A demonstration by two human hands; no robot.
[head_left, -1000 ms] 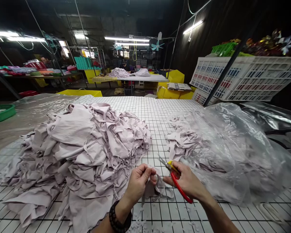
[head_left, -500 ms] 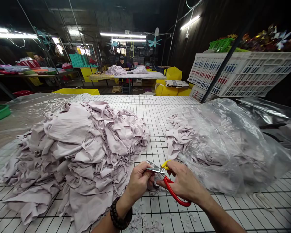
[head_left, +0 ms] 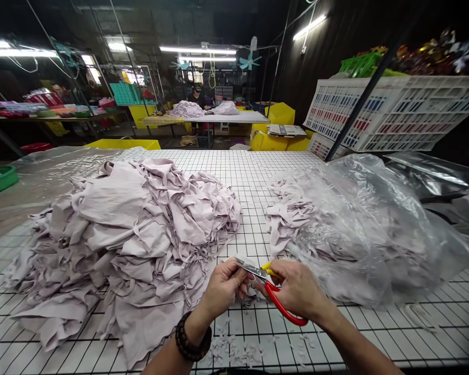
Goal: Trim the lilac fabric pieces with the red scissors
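Observation:
My right hand (head_left: 299, 289) grips a pair of scissors (head_left: 283, 304) with one red and one yellow handle. The blades point left and lie against the fingers of my left hand (head_left: 225, 286). My left hand is closed in a pinch on a small piece of pale lilac fabric (head_left: 250, 297), mostly hidden by the fingers. To the left rises a big heap of pale lilac fabric pieces (head_left: 140, 224). On the right, more such fabric (head_left: 289, 213) spills from a clear plastic bag (head_left: 359, 234). Small fabric clippings (head_left: 234, 349) lie scattered below my hands.
Black grid lines cover the white table (head_left: 254, 177). A green basin (head_left: 0, 181) stands at the left edge. White plastic crates (head_left: 391, 114) rise at the back right beside a dark pole (head_left: 359, 104). A person (head_left: 196, 96) sits behind a farther table.
The scissor blades have gone from parted to nearly closed at my left fingertips. Both hands stay in nearly the same place, and the view has shifted slightly.

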